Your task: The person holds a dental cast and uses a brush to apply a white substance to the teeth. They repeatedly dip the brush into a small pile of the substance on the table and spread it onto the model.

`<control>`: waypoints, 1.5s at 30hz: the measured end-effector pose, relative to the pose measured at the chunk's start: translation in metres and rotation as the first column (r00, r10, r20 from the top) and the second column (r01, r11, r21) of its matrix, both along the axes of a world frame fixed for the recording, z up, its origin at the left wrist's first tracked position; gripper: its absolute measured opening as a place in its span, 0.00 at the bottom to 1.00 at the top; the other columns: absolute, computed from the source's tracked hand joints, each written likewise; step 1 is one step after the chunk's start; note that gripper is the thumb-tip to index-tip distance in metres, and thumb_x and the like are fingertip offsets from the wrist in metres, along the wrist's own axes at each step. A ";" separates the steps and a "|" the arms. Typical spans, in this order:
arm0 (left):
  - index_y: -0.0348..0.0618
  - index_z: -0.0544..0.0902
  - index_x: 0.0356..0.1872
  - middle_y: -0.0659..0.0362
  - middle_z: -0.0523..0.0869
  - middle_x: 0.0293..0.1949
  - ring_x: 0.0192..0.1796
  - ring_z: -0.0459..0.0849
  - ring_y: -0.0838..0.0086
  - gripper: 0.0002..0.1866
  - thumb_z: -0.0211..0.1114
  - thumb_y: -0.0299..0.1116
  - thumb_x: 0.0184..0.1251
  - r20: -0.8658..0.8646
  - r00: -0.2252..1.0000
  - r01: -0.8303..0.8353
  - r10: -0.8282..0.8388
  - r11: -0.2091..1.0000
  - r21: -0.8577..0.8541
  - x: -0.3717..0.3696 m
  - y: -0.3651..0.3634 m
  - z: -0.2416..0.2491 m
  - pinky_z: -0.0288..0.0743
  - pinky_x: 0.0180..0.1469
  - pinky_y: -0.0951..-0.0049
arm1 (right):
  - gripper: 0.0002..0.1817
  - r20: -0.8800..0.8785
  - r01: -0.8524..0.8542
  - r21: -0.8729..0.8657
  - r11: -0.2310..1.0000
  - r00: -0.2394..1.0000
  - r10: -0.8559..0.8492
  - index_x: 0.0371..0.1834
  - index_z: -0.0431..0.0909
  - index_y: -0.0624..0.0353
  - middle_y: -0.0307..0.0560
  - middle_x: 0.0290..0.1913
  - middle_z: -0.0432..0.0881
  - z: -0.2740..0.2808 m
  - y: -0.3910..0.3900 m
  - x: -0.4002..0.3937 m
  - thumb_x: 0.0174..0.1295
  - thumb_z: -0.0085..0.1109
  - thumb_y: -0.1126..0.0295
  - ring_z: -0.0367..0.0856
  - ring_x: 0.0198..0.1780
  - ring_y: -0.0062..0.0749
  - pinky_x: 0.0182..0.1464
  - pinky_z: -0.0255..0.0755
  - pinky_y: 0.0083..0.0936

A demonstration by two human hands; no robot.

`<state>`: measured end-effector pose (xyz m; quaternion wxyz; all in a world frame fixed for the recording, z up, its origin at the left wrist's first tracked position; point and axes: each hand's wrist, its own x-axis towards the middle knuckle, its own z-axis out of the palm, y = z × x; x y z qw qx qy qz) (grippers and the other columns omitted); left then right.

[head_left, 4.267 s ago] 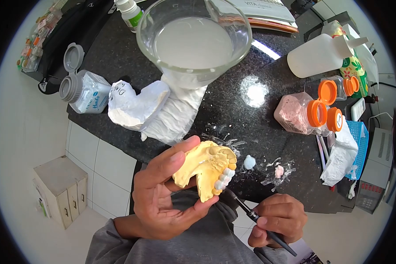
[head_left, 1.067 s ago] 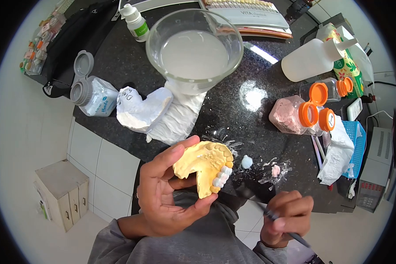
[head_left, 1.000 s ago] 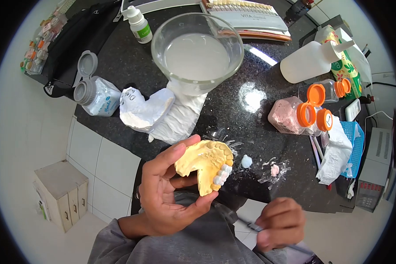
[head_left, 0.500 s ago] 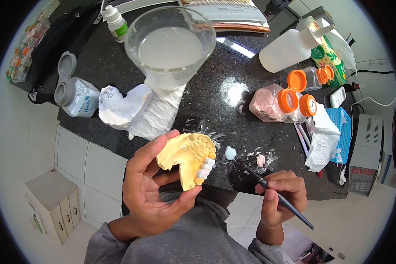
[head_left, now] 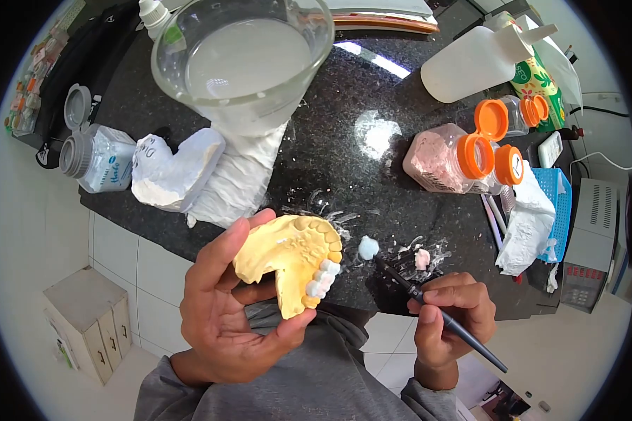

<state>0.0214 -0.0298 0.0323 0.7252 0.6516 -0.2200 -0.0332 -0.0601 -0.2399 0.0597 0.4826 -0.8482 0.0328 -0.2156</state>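
My left hand [head_left: 239, 309] holds a yellow dental cast [head_left: 288, 256] by its edges, teeth side up. White teeth [head_left: 323, 278] stand out on the cast's right side. In my right hand [head_left: 453, 319] is a dark brush-like tool [head_left: 463, 333], held like a pen, its thin tip pointing up and left. That tip lies beside a small light blue lump [head_left: 368, 247] on the black counter; whether they touch, I cannot tell. A small pink lump [head_left: 422, 259] sits to the right amid white smears.
Glass bowl [head_left: 249, 63] of cloudy liquid at the back left, with a white cast [head_left: 172, 172] and a lidded jar [head_left: 102, 158] near it. Pink powder jar [head_left: 439, 158], white squeeze bottle [head_left: 467, 64] and blue basket [head_left: 556, 210] stand on the right.
The view has shifted slightly. The tool's tip has come closer to the blue lump. My left hand and the yellow cast appear a little further left and larger.
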 end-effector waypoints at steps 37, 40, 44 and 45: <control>0.26 0.59 0.64 0.35 0.66 0.60 0.61 0.73 0.53 0.44 0.73 0.16 0.44 -0.064 0.997 -0.045 0.045 0.999 -0.003 -0.003 -0.003 0.003 0.83 0.49 0.67 | 0.10 0.199 -0.304 0.029 0.952 0.935 0.292 0.30 0.80 0.60 0.44 0.25 0.79 -0.001 0.013 0.006 0.44 0.70 0.75 0.81 0.24 0.30 0.22 0.78 0.18; 0.26 0.59 0.64 0.35 0.66 0.60 0.61 0.73 0.52 0.43 0.73 0.17 0.44 -0.058 0.997 -0.042 0.041 0.999 -0.013 -0.003 -0.004 0.002 0.83 0.49 0.67 | 0.10 0.179 -0.308 0.032 0.951 0.938 0.297 0.30 0.80 0.60 0.44 0.25 0.79 0.000 0.012 0.005 0.44 0.70 0.75 0.81 0.24 0.30 0.22 0.78 0.18; 0.26 0.59 0.64 0.35 0.66 0.61 0.61 0.73 0.52 0.43 0.73 0.17 0.45 -0.057 0.998 -0.042 0.041 0.999 -0.018 -0.003 -0.003 0.001 0.83 0.49 0.67 | 0.10 0.189 -0.299 0.033 0.954 0.939 0.287 0.30 0.80 0.60 0.44 0.25 0.80 0.000 0.012 0.005 0.45 0.71 0.75 0.81 0.24 0.30 0.22 0.78 0.19; 0.26 0.59 0.64 0.35 0.66 0.61 0.61 0.73 0.52 0.43 0.73 0.17 0.45 -0.057 0.998 -0.042 0.041 0.999 -0.017 -0.003 -0.003 0.001 0.83 0.49 0.67 | 0.10 0.187 -0.301 0.026 0.953 0.938 0.291 0.30 0.80 0.60 0.44 0.25 0.80 0.000 0.012 0.005 0.45 0.71 0.74 0.81 0.24 0.30 0.22 0.78 0.19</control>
